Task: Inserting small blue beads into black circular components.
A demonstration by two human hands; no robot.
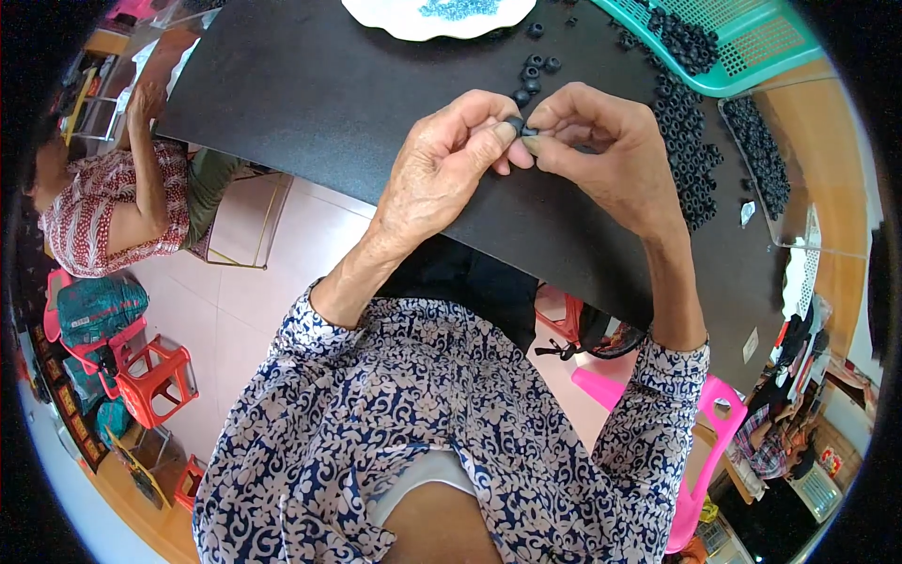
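Over the dark table (310, 94), my two hands meet fingertip to fingertip. My left hand (446, 155) pinches a small black ring-shaped part (515, 125) between thumb and fingers. Closed against it from the other side is my right hand (611, 155); a tiny bluish bit shows at its fingertips, too small to name. Just beyond the fingers lie several loose black ring-shaped parts (533, 73). A large spread of the same parts (686, 150) covers the table to the right of my right hand.
A white scalloped plate (413, 28) with small light-blue pieces stands at the far side. At the far right are a green plastic basket (752, 80) and a clear tray (772, 211), both holding black parts. Another person (117, 202) sits at left. Red stools (155, 381) stand behind.
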